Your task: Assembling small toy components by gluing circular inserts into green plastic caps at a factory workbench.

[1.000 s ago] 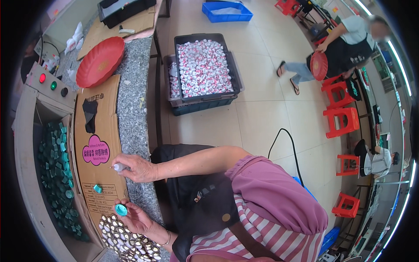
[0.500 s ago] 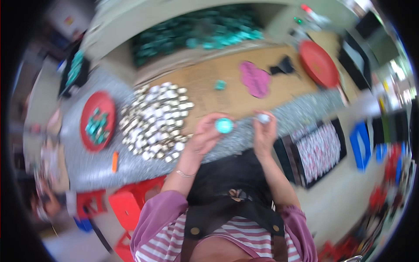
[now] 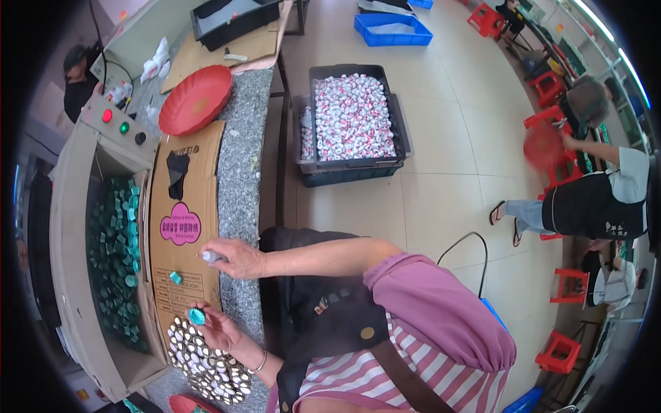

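My left hand (image 3: 219, 332), with a bracelet at its wrist, pinches a teal fluted cap (image 3: 197, 316), its round face showing. Just beyond it is a pile of small white pieces with dark gold rims (image 3: 206, 361). My right hand (image 3: 237, 259) is closed on a small whitish piece (image 3: 212, 255) with a narrow tip; its exact kind is too small to make out. Between the two hands, a single teal cap (image 3: 176, 277) lies on the cardboard sheet (image 3: 165, 256). A pink cloud-shaped card (image 3: 180, 224) lies near my right hand.
A machine-like open box (image 3: 113, 155) with coloured buttons holds many teal caps (image 3: 113, 261). A red dish (image 3: 196, 100) and a black cloth-like piece (image 3: 177, 175) lie farther along. Stacked black crates (image 3: 352, 165) hold white-and-pink pieces. At right, a person (image 3: 585, 199) carries a round red thing.
My view has swung to the right, bringing the crates, floor and another person into sight. Both hands still hold their pieces; they have moved farther apart.
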